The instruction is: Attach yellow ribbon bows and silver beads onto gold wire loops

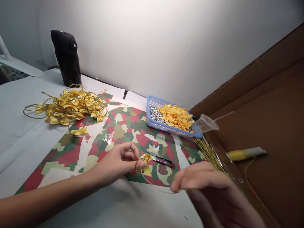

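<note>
A yellow bow with a looped gold wire is sitting just above the near part of the patterned sheet, around the middle of the scene. The left hand is pinching it by the loop between thumb and forefinger, the other fingers curling inward. At near right, the right hand is gripping a thin strand at its fingertips; blur is hiding exactly how the strand is running toward the bow. Just beyond the bow, a pair of scissors is lying on the sheet. Farther off to the right, a blue basket is holding silver beads on its left side and yellow ribbon pieces on its right. A clear cup is leaning beside the basket, and a bundle of gold stems is lying nearer. On the far left, a pile of wired yellow bows is spreading over the sheet's edge and the white table, with a black flask standing behind it.
</note>
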The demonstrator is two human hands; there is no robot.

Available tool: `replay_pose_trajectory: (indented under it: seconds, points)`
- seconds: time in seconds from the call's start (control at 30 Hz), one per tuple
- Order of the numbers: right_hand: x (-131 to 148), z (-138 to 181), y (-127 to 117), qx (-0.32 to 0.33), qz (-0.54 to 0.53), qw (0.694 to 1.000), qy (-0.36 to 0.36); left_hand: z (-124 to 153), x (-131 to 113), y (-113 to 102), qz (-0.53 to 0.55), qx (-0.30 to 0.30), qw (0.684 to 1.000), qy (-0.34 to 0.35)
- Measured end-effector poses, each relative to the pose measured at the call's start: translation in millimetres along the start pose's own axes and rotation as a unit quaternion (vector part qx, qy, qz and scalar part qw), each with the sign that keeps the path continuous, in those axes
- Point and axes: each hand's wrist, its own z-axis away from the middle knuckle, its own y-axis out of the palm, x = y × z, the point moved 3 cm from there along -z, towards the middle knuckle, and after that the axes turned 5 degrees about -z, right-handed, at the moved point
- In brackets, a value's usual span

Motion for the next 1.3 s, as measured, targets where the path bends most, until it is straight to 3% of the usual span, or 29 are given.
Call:
replay_pose_trajectory:
  seconds: [0.13,0.23,0.57,1.17,1.3]
  points:
    - [-19.6,2.4,5.5,0.116,0.068,0.991,0.001,1.0,-2.2,0.5,-0.026,-0.016,0.999,-0.023]
    - [-31.7,3.2,7.3,0.135,0.103,0.985,-0.015,1.6,-3.0,0.8,-0.032,-0.012,0.999,-0.027]
    - [-47.9,6.9,7.1,0.133,0.178,0.975,0.0,0.4,-0.5,-0.1,-0.031,0.012,0.999,-0.006]
    - [-46.1,11.1,9.0,0.111,0.183,0.977,0.014,-0.3,-2.4,-0.6,-0.049,-0.005,0.999,-0.024]
    - [-46.1,10.4,10.0,0.135,0.193,0.972,0.011,-0.6,-2.8,-0.5,-0.048,-0.005,0.999,-0.022]
